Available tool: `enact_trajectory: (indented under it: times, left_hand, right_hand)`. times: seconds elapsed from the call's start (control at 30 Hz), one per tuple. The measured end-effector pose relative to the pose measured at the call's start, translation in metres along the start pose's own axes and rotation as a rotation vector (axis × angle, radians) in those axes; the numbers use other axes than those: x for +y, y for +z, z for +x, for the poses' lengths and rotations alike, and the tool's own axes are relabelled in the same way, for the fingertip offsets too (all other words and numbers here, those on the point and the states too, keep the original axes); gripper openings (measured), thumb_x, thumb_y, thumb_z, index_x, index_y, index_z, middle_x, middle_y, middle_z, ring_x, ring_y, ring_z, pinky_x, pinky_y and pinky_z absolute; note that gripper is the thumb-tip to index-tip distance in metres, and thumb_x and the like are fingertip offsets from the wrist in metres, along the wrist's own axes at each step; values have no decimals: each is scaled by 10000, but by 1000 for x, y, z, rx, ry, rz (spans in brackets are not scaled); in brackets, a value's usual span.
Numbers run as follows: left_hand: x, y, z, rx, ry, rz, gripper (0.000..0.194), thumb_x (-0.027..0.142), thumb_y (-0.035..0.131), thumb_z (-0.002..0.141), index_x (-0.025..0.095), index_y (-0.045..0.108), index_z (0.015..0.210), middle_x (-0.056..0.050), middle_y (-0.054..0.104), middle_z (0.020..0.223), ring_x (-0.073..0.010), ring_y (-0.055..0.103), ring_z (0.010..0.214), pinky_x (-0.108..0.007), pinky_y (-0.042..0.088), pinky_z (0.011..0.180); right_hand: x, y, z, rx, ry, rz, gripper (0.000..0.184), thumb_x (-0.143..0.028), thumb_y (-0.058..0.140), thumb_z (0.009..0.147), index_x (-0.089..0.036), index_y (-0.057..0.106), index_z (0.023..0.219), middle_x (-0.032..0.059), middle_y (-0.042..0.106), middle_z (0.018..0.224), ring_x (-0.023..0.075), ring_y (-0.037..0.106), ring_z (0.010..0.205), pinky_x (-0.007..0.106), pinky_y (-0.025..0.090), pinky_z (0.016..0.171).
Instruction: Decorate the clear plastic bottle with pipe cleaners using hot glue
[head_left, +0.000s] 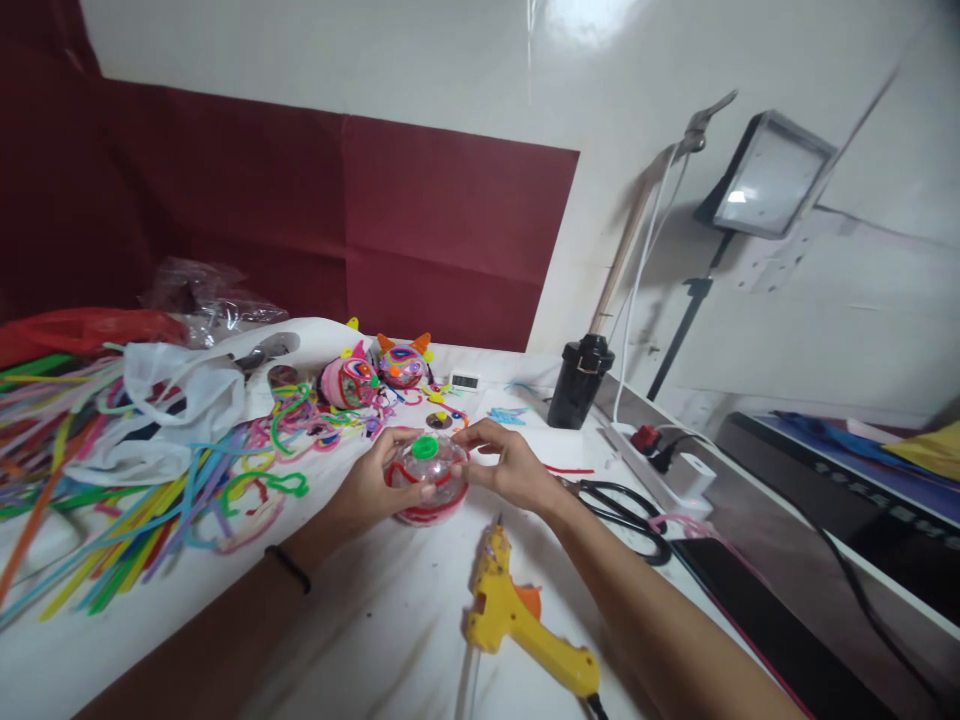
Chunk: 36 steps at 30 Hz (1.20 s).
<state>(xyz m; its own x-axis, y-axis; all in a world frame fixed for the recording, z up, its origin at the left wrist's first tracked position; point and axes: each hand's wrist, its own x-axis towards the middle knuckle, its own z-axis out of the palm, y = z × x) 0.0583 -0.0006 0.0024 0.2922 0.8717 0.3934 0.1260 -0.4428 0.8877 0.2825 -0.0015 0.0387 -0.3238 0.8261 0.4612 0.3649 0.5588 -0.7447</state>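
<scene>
Between my hands is a clear plastic bottle piece (448, 489) with a green cap on top and red pipe cleaner running around its side. My left hand (379, 480) grips it from the left, thumb across the front. From the right, my right hand (504, 462) holds it with thumb and fingers at the upper side. The bottle's base sits on or just above the white table; I cannot tell which. Just in front of my right hand lies a yellow glue gun (517, 625), its nozzle pointing toward the bottle.
Many coloured pipe cleaners (142, 540) spread over the left side. Two decorated bottle animals (405, 366) stand at the back. On the right are black-handled scissors (626, 515), a power strip (675, 475), a black phone-like slab (757, 610) and a black canister (579, 385).
</scene>
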Motion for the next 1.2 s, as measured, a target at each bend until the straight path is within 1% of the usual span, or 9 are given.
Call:
enact_trajectory:
  times: [0.2,0.37,0.57,0.73,0.83,0.93,1.0,1.07,1.2]
  left_hand:
    - [-3,-2,0,-8,26,65,652,429,804,675,200,512,1211,-160,558,1389,-339,548,1275,-445,445,1050]
    - [-6,-4,0,-11,21,88,653,423,809,667,200,536,1217,-147,581,1379,-340,562,1263,-433,470,1028]
    - [3,-3,0,-5,-33,21,683,447,823,638,191,533,1202,-164,584,1368,-354,556,1265,-439,478,1019]
    - [9,-4,1,-22,-74,-51,696,444,819,640,181,511,1206,-169,620,1307,-355,587,1224,-443,511,976]
    - [9,-8,2,-8,-74,7,682,451,802,662,191,518,1225,-155,622,1299,-350,589,1220,-448,506,988]
    - [9,-11,3,11,-60,87,680,448,776,695,225,521,1286,-113,548,1414,-329,489,1333,-443,396,1114]
    - [10,-13,3,11,-62,98,706,454,754,716,244,505,1343,-85,494,1480,-313,398,1405,-422,330,1161]
    - [10,-13,3,1,-74,93,717,465,729,743,252,492,1385,-72,474,1504,-303,366,1426,-405,336,1158]
    - [13,-12,3,2,-84,77,706,480,707,762,269,502,1405,-66,521,1473,-313,442,1377,-396,417,1101]
  right_hand:
    - [-2,1,-6,29,-62,-22,282,-281,768,727,-202,698,988,43,660,942,207,625,891,377,476,830]
    - [-3,4,-11,55,-82,-8,260,-296,748,758,-205,694,995,55,664,965,217,621,941,382,480,860]
    - [2,-2,-16,67,3,35,306,-372,716,798,-190,667,1039,79,695,1013,222,660,956,397,504,874]
    - [12,-17,-31,46,63,11,240,-361,659,832,-178,656,987,83,727,971,210,689,876,385,528,837]
    - [5,-25,-48,-7,78,-56,169,-303,652,821,-165,672,917,85,724,913,221,679,840,382,522,798]
    - [-17,-29,-72,-75,71,-142,122,-243,667,797,-165,691,888,83,713,886,238,659,820,391,500,776]
    - [-35,-28,-89,-173,78,-280,193,-256,653,823,-164,682,990,103,695,976,260,648,883,407,494,801]
    - [-49,-25,-106,-287,104,-429,305,-302,673,824,-146,654,1086,130,666,1043,283,631,940,421,496,833]
    - [-60,-17,-127,-434,208,-557,477,-281,699,801,-129,578,1237,170,618,1200,325,583,1082,461,473,928]
